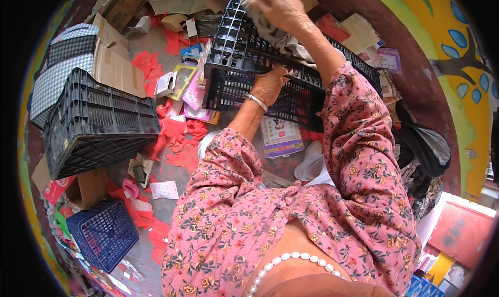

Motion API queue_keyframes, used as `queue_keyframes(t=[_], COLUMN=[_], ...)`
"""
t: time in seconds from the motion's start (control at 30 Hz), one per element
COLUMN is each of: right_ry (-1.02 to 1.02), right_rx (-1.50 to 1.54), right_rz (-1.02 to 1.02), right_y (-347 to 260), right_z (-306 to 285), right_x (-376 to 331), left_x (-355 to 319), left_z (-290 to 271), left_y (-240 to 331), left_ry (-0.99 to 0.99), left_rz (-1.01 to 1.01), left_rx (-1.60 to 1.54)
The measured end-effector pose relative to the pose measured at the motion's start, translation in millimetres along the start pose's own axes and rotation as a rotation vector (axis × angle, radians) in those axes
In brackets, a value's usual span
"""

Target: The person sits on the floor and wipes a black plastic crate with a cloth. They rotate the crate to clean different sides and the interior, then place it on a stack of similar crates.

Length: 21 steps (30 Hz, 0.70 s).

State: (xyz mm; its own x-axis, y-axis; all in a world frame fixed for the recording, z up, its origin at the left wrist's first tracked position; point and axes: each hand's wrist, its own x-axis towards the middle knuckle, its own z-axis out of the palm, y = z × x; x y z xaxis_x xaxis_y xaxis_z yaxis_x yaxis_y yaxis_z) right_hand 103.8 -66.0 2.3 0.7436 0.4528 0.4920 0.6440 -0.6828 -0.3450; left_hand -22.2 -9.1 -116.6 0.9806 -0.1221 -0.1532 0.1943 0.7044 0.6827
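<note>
A black plastic crate (227, 50) with lattice walls is tilted in front of me. My left hand (269, 86), a pale bangle at its wrist, is closed on the crate's near edge. Reaching over to the far left corner, my right hand (281, 9) grips a crumpled grey rag (273, 34). The rag presses on the crate's rim there and trails across its upper side. My right fingertips are partly hidden by the hand and the cloth.
At left a black crate (106, 112) stands by cardboard (118, 71), with a blue basket (103, 235) nearer me. Red scraps (179, 138), boxes and booklets litter the floor. A purple-edged booklet (281, 137) lies below my crate. Dark bags (423, 146) sit at right beside a painted wall (457, 53).
</note>
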Motion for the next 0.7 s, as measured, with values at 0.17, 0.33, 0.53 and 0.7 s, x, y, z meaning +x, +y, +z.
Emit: queue_keyframes(t=[0.17, 0.33, 0.53, 0.7], right_ry=[-0.127, -0.239, -0.233, 0.191], right_rx=[-0.287, -0.232, 0.27, 0.384], right_rz=[0.04, 0.146, 0.115, -0.066], right_y=[-28, -37, 0, -30], right_z=[25, 20, 0, -9], right_x=[-15, -13, 1, 9], left_x=[1, -4, 0, 2], left_z=[3, 3, 1, -3], left_y=[3, 5, -1, 0], left_ry=[0.056, 0.041, -0.016, 0.039], left_rz=[-0.016, 0.004, 0.031, -0.078], left_rx=[0.05, 0.038, -0.027, 0.195])
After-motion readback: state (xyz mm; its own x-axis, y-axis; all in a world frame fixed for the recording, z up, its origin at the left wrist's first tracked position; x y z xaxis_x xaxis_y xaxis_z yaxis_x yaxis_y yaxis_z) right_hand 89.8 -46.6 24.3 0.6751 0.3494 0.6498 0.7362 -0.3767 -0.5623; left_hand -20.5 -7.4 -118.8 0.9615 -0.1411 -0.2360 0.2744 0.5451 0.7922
